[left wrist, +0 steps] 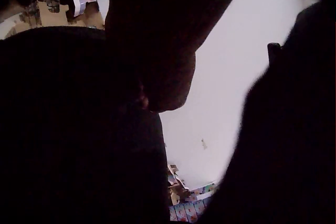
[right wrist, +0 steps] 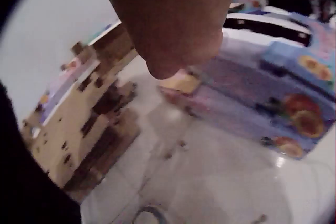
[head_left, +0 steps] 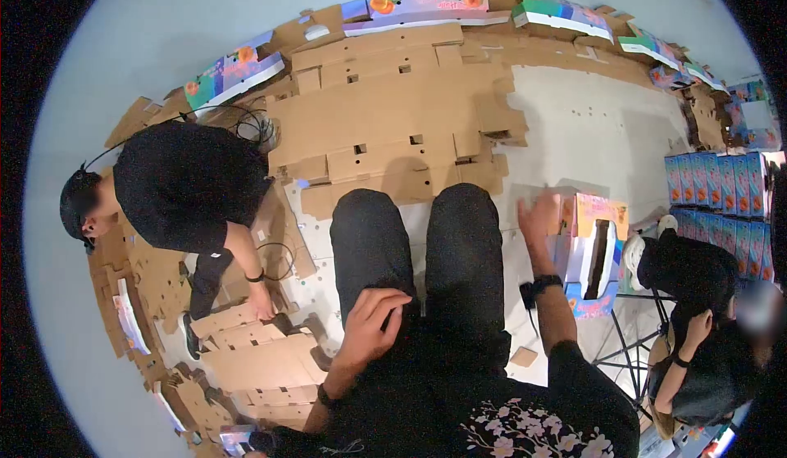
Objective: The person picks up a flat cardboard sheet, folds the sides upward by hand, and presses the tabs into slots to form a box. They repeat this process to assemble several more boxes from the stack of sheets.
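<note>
Just right of the right grip (head_left: 537, 216) sits the box (head_left: 579, 265), printed with orange fruit; any lettering on it is too blurred for me to read. That grip has its fingers loosely spread and pinches nothing; from my feed I cannot tell whether it touches the box's end. The left grip (head_left: 373, 323) lies at the top of the left thigh (head_left: 373, 237), fingers relaxed, nothing between them. Far ahead of both grips, I see reddish characters on a carton (head_left: 426, 9), illegible to me.

On the right grip's far side, past the box, a seated person's white shoe (head_left: 634, 263) crowds close, with rows of blue cartons (head_left: 713, 183) beyond. Well left of the left grip, another person (head_left: 188, 183) in black bends over cardboard pieces (head_left: 262, 360).

Ahead, between the grips, brown cardboard (head_left: 385, 114) lies flat, punched with square slots and round holes. The box is oblong, of smooth printed card, with a long white-rimmed slot (head_left: 600, 257). Pale, glossy floor (head_left: 574, 118) reflects light around it.
</note>
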Demonstrator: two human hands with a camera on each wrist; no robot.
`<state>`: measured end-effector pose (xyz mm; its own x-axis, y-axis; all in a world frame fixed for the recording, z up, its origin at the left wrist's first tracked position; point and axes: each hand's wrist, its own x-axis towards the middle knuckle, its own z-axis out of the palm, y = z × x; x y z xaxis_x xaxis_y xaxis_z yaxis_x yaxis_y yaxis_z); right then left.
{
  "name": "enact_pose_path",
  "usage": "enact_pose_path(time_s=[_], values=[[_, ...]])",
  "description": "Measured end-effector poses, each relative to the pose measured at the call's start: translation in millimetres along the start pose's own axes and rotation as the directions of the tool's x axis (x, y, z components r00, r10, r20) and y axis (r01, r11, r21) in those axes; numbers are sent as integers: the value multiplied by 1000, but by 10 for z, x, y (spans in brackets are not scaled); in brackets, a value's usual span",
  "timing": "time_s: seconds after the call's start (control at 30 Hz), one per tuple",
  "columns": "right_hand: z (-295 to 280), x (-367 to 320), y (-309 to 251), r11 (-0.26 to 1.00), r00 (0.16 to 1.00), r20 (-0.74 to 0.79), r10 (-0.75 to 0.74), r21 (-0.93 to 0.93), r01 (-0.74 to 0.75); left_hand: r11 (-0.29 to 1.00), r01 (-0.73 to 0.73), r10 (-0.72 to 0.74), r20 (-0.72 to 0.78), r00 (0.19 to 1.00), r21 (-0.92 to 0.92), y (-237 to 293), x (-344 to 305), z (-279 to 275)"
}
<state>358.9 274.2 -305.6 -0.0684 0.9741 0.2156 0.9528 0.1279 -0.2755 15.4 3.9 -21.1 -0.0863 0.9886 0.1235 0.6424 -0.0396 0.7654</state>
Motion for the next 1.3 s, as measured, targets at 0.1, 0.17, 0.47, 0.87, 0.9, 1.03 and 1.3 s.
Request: enact_pose_path(time_s=[0.1,0.17,0.47,0.87,0.9,1.03,1.3], values=[[1010,344,-514,813,920,364,147,484,-322,1000,-16,16,8,1000,6,-73,-60,45],[1115,397,-741,860,856,490,162,356,-366,998,-61,61,20,998,19,-126,-58,58],[875,551,-998,946,917,392,-69,318,-65,997,-75,75,-13,997,-9,-118,-12,74],[-2659,-1286,-3114,-11,803,385,-455,899,-438,842,-203,340,-200,919,500,147,248,498],[-2678,-1558,-3321,28,753,346,-559,916,-400,754,-203,404,-197,893,625,105,230,600],[-3247,-1745,-3888,125,467,357,-809,881,-457,938,-122,328,-722,609,323,743,706,247],[-3242,-1958,-3509,-19,687,103,-719,986,-168,949,171,129,-819,559,266,863,766,-277]])
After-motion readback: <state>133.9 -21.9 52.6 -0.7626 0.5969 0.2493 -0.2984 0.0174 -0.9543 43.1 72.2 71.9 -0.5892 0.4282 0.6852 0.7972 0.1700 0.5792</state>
